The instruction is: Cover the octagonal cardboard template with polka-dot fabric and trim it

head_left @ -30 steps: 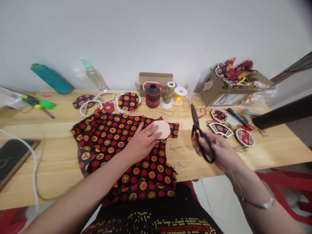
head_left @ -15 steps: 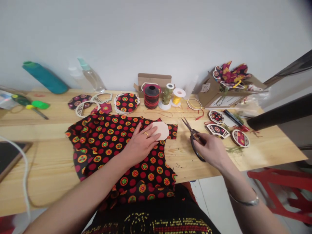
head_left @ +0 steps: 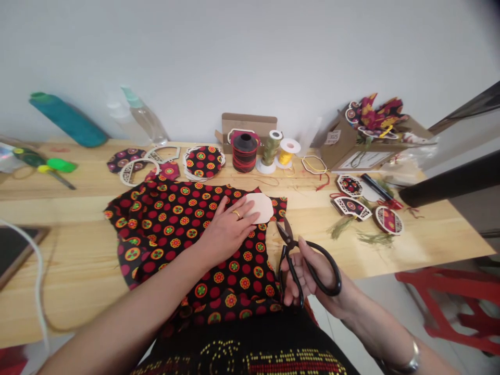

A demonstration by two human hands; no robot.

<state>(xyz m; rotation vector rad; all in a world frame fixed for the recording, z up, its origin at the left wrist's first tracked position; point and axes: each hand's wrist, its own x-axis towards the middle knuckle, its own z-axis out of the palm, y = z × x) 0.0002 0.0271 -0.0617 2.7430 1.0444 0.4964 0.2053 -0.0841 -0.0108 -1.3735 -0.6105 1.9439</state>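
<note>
Black fabric with red dots and colourful flower rounds is spread over the wooden table. A whitish, rounded eight-sided piece rests on it near its right edge. My left hand, fingers stretched out flat, presses this piece against the cloth. In my right hand is a pair of black-handled scissors, held by the loops. The blades are parted and point away from me, with their tips close by the fabric's small right-hand flap.
Behind the cloth stand thread spools, a small cardboard box and a stack of fabric-covered pieces. Finished ornaments lie at right, before a larger carton. A black pole crosses the right side. A white cable runs at left.
My right hand has moved left and nearer to me, turning so the scissors' open blades point toward the cloth's right edge. My left hand stays on the whitish piece.
</note>
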